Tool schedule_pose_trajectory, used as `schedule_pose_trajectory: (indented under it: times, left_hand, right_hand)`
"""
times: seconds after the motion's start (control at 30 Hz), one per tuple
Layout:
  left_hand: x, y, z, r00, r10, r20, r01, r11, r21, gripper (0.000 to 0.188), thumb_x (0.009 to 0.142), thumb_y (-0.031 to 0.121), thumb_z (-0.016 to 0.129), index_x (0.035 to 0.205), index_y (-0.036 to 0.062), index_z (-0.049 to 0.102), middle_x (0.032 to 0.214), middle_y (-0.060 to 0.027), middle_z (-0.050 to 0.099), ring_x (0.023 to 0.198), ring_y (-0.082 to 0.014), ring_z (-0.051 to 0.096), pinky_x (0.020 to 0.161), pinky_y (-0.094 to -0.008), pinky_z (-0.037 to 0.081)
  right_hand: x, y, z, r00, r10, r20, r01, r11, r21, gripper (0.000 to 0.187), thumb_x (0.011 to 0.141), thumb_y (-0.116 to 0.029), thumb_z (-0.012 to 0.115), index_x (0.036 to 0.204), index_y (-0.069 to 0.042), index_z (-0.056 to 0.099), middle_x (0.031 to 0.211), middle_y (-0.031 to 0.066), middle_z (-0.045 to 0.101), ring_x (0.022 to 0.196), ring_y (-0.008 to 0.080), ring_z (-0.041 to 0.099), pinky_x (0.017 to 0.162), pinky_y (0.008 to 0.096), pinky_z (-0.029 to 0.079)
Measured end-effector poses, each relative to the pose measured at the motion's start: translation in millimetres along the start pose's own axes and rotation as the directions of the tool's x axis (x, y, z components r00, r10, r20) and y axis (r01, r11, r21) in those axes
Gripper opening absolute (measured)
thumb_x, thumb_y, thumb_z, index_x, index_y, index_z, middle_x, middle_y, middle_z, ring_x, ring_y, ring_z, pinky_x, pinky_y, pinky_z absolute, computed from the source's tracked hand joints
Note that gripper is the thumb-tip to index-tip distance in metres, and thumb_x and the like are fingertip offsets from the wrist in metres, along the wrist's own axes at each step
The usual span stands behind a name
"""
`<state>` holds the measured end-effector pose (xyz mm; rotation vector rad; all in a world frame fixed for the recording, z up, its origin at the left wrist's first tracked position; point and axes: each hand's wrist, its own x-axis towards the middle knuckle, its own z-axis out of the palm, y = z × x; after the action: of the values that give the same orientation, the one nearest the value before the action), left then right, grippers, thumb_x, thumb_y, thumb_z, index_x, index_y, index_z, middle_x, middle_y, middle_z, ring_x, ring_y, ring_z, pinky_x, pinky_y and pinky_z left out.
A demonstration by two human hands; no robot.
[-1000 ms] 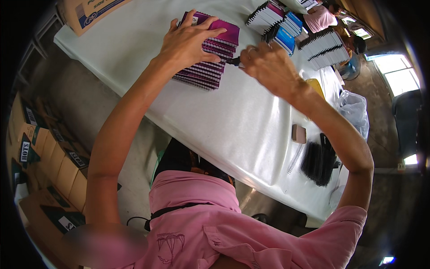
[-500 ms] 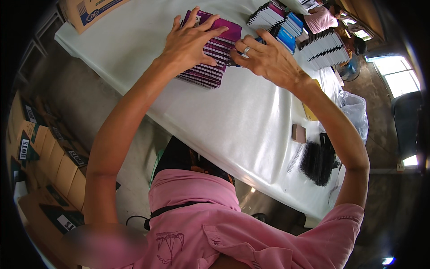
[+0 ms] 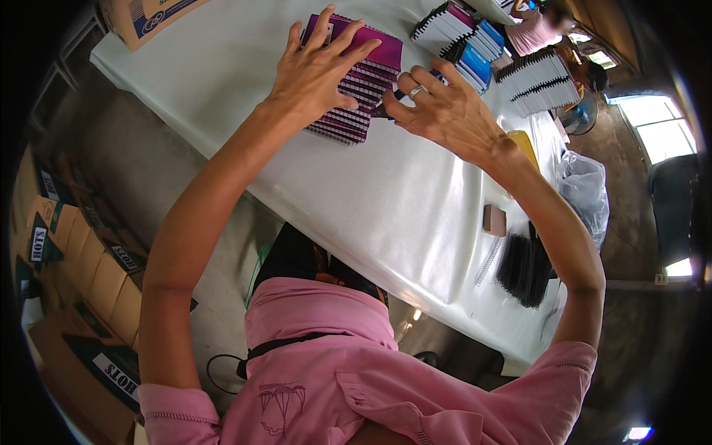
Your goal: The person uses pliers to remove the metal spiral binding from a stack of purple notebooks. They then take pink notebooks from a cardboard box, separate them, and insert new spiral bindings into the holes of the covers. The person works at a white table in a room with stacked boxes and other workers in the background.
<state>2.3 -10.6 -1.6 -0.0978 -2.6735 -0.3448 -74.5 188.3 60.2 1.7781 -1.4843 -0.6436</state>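
A leaning stack of purple spiral-bound notebooks lies near the far edge of the white-covered table, its rows of wire coils facing me. My left hand rests on top of the stack with fingers spread and thumb down along the coils. At the stack's right side, my right hand, with a ring on one finger, is closed around a small dark hand tool. The tool's tip sits against or very near the notebooks' coil ends; its exact kind is mostly hidden by my fingers.
More bound books stand at the back right, with blue ones and white stacks beside them. A brown block and black coils lie on the table's right. Cartons are stacked on the left. Another person is beyond.
My right hand has shifted slightly right and down with the tool, turning a little. My left hand stays spread on the notebooks.
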Motion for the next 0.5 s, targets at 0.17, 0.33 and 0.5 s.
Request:
schedule_pose_trajectory:
  times: [0.17,0.33,0.5]
  left_hand:
    - [-1.3,-11.6,25.5,0.978,-0.014,-0.207,0.038,0.993,0.111,0.096,0.056,0.035,0.088,0.142,0.0362,0.044,0.153,0.0095,0.034,0.145,-0.0268,0.02,0.116,-0.0562,0.024]
    - [0.9,-9.6,28.9,0.983,-0.018,-0.183,0.038,0.994,0.106,0.096,0.055,0.035,0.088,0.141,0.0359,0.045,0.153,0.0097,0.033,0.144,-0.0265,0.022,0.115,-0.0558,0.025]
    - [-0.6,-12.0,25.4,0.987,-0.016,-0.158,0.036,0.991,0.127,0.1,0.054,0.034,0.088,0.143,0.0342,0.043,0.153,0.0091,0.032,0.144,-0.0267,0.022,0.114,-0.0572,0.026]
  right_hand:
    - [3.0,6.2,8.8,0.997,-0.078,-0.022,0.079,0.997,0.017,0.024,0.073,-0.014,0.068,0.096,-0.02,0.066,0.099,-0.0033,0.059,0.107,0.0122,0.053,0.103,0.0315,0.037]
    - [5.1,2.2,7.2,0.995,-0.089,0.033,0.086,0.993,0.083,0.013,0.072,-0.015,0.068,0.083,-0.021,0.069,0.087,-0.0028,0.062,0.102,0.0134,0.057,0.097,0.0309,0.042]
    - [41.4,-26.4,-15.4,0.75,0.086,0.656,-0.197,0.975,0.098,0.01,0.076,-0.019,0.07,0.082,-0.011,0.067,0.072,-0.0035,0.064,0.091,0.0149,0.062,0.088,0.0306,0.046]
